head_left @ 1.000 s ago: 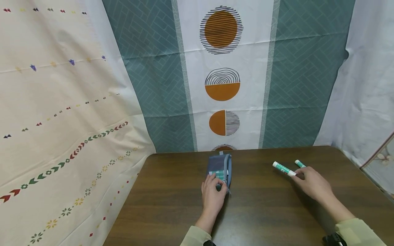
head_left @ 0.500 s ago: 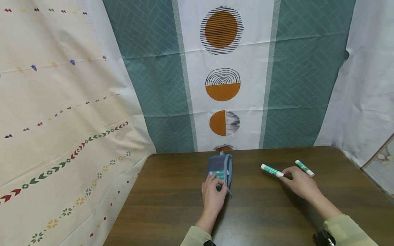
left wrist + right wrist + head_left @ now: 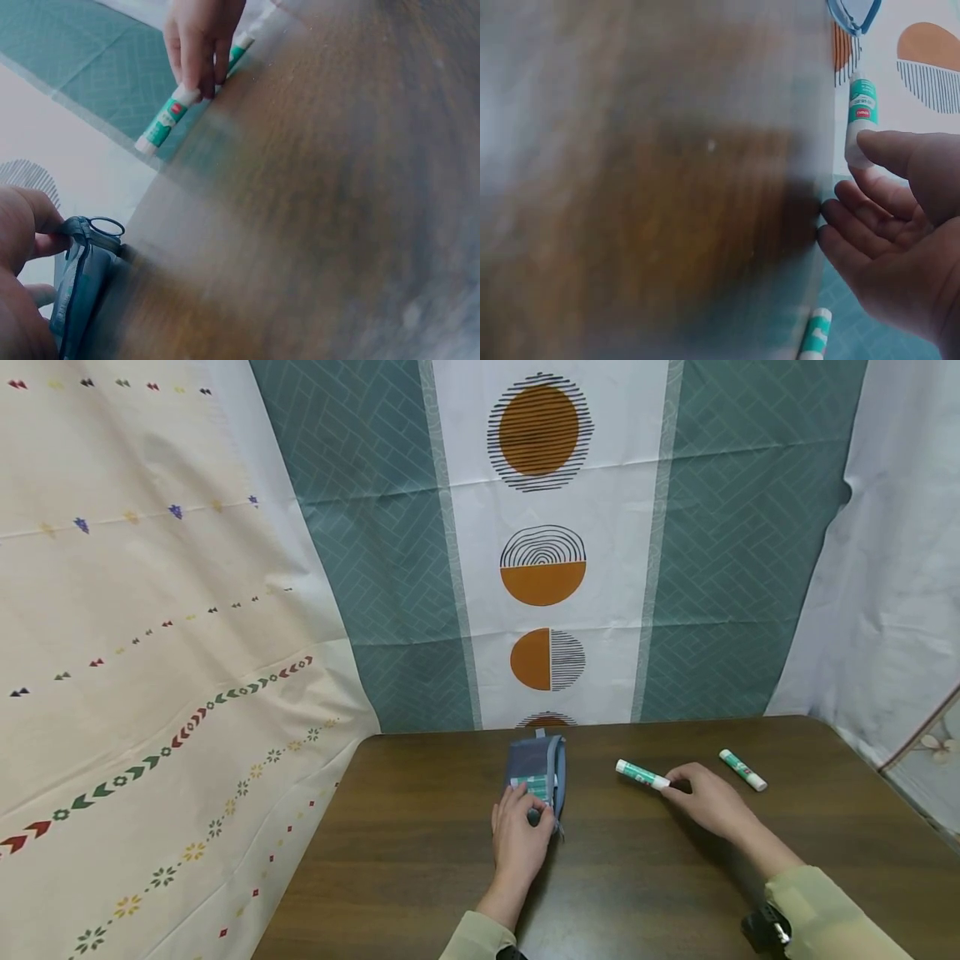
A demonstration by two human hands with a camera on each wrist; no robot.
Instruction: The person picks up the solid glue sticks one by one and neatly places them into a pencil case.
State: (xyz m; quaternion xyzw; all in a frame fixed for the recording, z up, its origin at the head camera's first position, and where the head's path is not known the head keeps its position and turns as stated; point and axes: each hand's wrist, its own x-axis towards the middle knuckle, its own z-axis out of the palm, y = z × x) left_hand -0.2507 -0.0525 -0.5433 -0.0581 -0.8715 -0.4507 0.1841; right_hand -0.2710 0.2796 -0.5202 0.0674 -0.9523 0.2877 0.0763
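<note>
A dark blue zippered pouch [image 3: 528,758] lies at the far middle of the table, its zip side facing right. My left hand [image 3: 519,839] pinches the pouch's near end; in the left wrist view, thumb and finger hold the pouch [image 3: 88,281] by a corner close to the zip pull ring [image 3: 107,226]. Between thumb and forefinger, my right hand [image 3: 708,803] pinches the white end of a green-and-white glue stick [image 3: 637,772], which points left toward the pouch. A second glue stick [image 3: 742,770] lies on the table behind and right of that hand. The pouch's inside is hidden.
The brown wooden table [image 3: 420,860] ends at a back edge against a hanging green-and-white cloth [image 3: 465,610]. A cream patterned cloth [image 3: 187,652] hangs at the left and a white cloth [image 3: 900,568] at the right.
My right hand has moved left with the glue stick, nearer the pouch, so the second glue stick shows fully. The left hand and pouch stay in place.
</note>
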